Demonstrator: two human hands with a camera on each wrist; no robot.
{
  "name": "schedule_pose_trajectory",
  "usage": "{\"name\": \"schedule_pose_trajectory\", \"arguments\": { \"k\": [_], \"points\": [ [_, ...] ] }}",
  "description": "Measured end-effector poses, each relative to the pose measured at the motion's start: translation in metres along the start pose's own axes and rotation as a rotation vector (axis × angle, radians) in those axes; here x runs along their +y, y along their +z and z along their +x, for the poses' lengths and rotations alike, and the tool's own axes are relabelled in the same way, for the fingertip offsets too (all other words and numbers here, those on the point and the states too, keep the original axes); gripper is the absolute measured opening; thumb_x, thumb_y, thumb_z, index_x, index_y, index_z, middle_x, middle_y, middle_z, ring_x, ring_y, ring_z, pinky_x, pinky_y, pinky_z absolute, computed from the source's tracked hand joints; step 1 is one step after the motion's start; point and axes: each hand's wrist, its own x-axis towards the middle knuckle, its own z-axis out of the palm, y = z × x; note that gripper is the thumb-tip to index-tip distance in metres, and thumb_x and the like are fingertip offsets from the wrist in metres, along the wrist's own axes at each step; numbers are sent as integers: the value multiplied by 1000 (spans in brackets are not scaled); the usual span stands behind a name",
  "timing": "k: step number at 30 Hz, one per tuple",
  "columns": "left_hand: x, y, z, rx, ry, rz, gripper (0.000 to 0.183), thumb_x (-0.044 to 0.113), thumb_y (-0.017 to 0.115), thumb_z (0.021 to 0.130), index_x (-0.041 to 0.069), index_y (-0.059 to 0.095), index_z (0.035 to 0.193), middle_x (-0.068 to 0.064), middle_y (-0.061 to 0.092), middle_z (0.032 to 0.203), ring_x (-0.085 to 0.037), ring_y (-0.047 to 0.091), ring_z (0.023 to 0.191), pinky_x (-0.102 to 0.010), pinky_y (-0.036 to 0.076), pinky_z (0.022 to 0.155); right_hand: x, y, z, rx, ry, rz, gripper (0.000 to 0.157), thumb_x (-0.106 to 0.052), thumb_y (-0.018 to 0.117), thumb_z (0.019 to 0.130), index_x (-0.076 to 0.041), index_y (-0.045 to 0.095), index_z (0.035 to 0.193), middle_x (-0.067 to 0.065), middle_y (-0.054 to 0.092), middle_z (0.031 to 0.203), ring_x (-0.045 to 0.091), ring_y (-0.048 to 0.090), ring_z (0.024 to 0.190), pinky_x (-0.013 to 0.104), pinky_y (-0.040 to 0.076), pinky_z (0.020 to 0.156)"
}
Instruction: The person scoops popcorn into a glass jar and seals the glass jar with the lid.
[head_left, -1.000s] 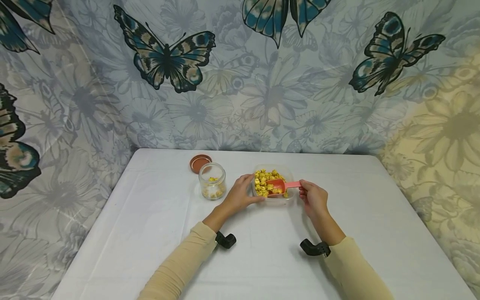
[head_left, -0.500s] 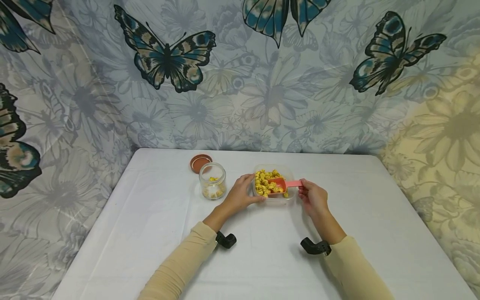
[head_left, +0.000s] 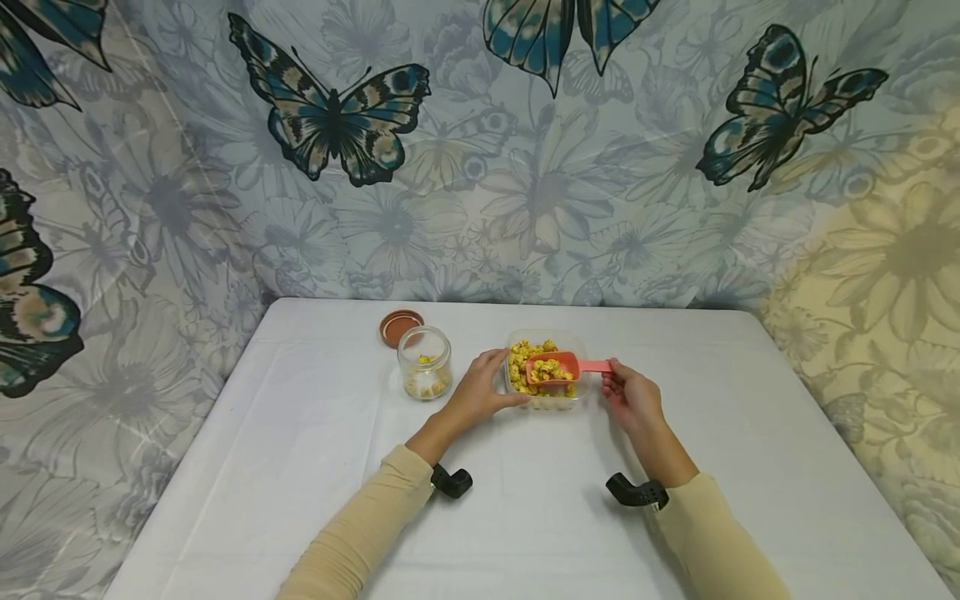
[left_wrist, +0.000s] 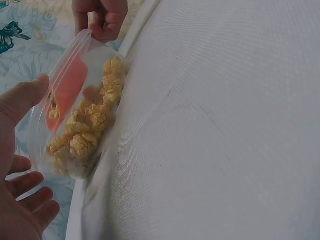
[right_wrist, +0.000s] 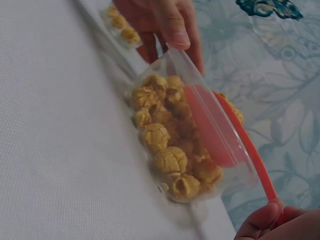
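Note:
In the head view, my left hand (head_left: 474, 392) holds the left side of a clear plastic container (head_left: 572, 340), thumb at the near side and fingers at the far side. Caramel popcorn (right_wrist: 165, 135) fills much of the container, as the right wrist view shows through its wall. My right hand (head_left: 636, 407) pinches the handle of a pinkish-red scoop (head_left: 534, 372) from the right. The scoop's bowl carries popcorn and sits at rim height over the container. In the left wrist view, my left thumb (left_wrist: 30, 97) lies against the container's rim.
A glass jar (head_left: 425, 367) with some popcorn at its bottom stands left of the container, its mouth uncovered. Behind it lies a brown lid (head_left: 392, 329). A white cloth covers the table (head_left: 510, 517), and a butterfly-patterned backdrop (head_left: 540, 200) rises behind its far edge.
The scoop has risen out of the popcorn and levelled, now loaded. My right hand has shifted slightly right with it. My left hand stays on the container.

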Motion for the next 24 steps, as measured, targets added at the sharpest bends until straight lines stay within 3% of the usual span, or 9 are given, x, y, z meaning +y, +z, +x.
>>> {"name": "schedule_pose_trajectory", "arguments": {
  "k": [6,13,24],
  "points": [
    [0,1,0,-2,-2,3,90,56,67,71,15,30,141,-5,34,142,-24,33,131,-43,35,105,-1,-1,-1,-9,-4,12,8,-16,56,89,-11,63,87,0,60,70,9,49,65,18,45,58],
    [1,1,-1,1,3,6,89,55,67,72,13,30,141,-6,34,142,-24,34,131,-43,35,105,-1,0,-1,-19,-24,-3,13,-17,58,88,-10,61,98,0,60,72,9,48,67,17,45,59],
    [1,1,-1,1,-4,0,89,55,67,72,14,29,142,-5,34,143,-24,33,132,-43,35,106,-4,0,-3,-84,-57,16,8,-15,57,88,-9,63,87,0,58,69,9,49,64,17,44,57]
  ]
}}
